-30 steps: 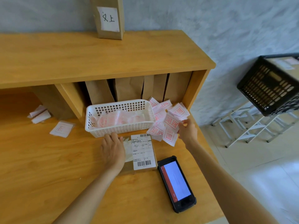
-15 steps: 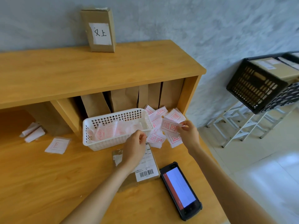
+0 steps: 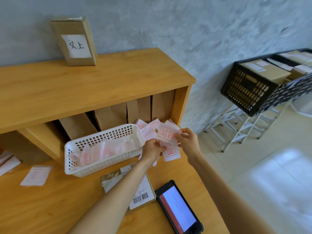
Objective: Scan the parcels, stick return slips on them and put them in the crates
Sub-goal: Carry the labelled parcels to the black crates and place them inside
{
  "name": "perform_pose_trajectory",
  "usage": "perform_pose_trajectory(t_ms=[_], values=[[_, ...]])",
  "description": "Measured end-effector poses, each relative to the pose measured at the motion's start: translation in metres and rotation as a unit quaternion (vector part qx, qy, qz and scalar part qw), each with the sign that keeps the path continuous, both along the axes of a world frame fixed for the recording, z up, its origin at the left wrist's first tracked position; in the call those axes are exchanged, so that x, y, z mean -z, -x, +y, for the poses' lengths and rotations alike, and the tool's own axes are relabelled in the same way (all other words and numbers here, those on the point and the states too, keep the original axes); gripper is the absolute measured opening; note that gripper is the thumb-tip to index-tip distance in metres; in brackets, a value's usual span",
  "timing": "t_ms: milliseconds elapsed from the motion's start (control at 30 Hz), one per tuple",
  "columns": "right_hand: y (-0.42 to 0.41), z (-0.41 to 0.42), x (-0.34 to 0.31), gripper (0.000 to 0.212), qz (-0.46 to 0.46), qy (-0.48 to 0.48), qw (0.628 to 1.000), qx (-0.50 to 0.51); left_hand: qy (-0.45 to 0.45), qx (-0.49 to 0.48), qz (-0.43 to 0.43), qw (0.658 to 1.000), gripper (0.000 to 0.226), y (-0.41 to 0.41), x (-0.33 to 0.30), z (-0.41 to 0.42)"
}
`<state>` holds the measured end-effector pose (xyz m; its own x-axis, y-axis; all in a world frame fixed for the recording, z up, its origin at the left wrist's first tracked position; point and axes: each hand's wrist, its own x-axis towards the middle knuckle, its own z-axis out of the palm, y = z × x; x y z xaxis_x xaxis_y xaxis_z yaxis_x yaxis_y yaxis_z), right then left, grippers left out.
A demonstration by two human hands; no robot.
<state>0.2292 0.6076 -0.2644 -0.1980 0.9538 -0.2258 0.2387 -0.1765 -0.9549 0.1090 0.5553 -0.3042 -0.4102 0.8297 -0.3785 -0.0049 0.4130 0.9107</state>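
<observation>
**Both hands pinched one return slip**

Scanner [image 3: 179, 209] lay nearest, below right hand [image 3: 188, 141]; parcel [image 3: 135, 188] sat under left forearm; left hand [image 3: 152, 149] and right hand pinched return slip [image 3: 167, 135] between them; white basket [image 3: 103, 149] left of hands; crate [image 3: 249, 92] far right.

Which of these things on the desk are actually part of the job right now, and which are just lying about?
In use:
return slip, pinched by left hand and right hand
parcel under the left forearm
scanner
black crate

Lying about:
white basket
loose slip
labelled box on the shelf
</observation>
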Motion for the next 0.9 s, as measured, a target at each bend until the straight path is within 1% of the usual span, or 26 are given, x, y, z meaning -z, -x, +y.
perform_pose_trajectory(t_ms=[200,300,367,433,533,567,633,700,767,800,833,900], values=[[-0.002,0.009,0.003,0.017,-0.002,-0.006,1.000,0.022,0.020,0.021,0.030,0.999,0.023,-0.004,0.002,0.015],[-0.006,0.018,-0.001,0.013,0.024,-0.017,0.998,0.052,0.058,0.052,0.070,0.994,0.015,-0.003,0.013,0.018],[-0.008,0.025,-0.005,0.011,0.024,-0.025,0.998,0.055,0.064,0.052,0.064,0.995,0.008,-0.001,0.020,0.016],[-0.010,0.030,-0.006,0.010,0.024,-0.022,0.998,0.046,0.061,0.060,0.083,0.993,0.015,0.001,0.021,0.015],[-0.009,0.028,-0.004,0.009,0.021,-0.004,1.000,0.018,0.056,0.076,0.132,0.987,0.038,0.001,0.014,0.016],[-0.008,0.027,-0.003,0.009,0.021,0.003,1.000,0.009,0.052,0.076,0.145,0.985,0.043,0.000,0.011,0.016],[-0.006,0.023,-0.002,0.009,0.023,0.018,1.000,-0.007,0.044,0.072,0.161,0.983,0.041,0.000,0.004,0.014],[-0.005,0.019,-0.002,0.008,0.022,0.024,0.999,-0.020,0.018,0.060,0.158,0.985,0.035,0.003,-0.004,0.010],[-0.003,0.014,-0.005,0.009,0.021,0.028,0.999,-0.038,-0.016,0.049,0.140,0.989,0.025,0.011,-0.014,0.003],[-0.002,0.012,-0.006,0.009,0.020,0.030,0.998,-0.047,-0.032,0.038,0.110,0.993,0.020,0.016,-0.020,-0.001],[-0.001,0.010,-0.007,0.009,0.020,0.031,0.998,-0.057,-0.042,0.022,0.057,0.997,0.016,0.022,-0.025,-0.007],[0.001,0.006,-0.009,0.009,0.015,0.031,0.997,-0.073,-0.046,-0.014,-0.080,0.996,0.020,0.034,-0.036,-0.019]])
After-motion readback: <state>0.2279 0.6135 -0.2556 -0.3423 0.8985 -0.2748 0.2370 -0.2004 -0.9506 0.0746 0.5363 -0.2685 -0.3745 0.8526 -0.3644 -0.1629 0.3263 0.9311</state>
